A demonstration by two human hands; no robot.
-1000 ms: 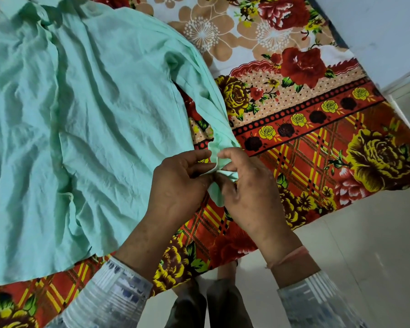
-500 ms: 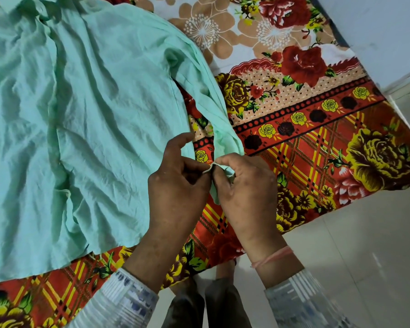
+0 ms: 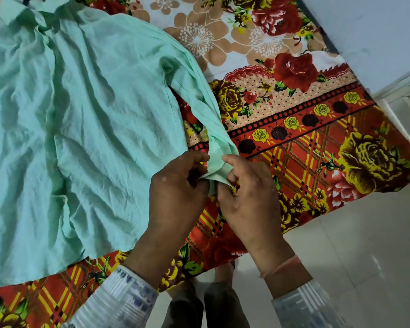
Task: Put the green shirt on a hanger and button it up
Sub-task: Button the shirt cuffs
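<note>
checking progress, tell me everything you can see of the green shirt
The green shirt is pale mint, thin, creased fabric, lying spread flat on a floral bedspread, collar at the far end, hem near the bed's edge. One long sleeve runs down its side; the left hand and right hand both pinch its cuff.

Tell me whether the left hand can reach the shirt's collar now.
Not at once: the left hand pinches the sleeve cuff; released, probably yes, since only flat shirt lies between it and the collar.
</note>
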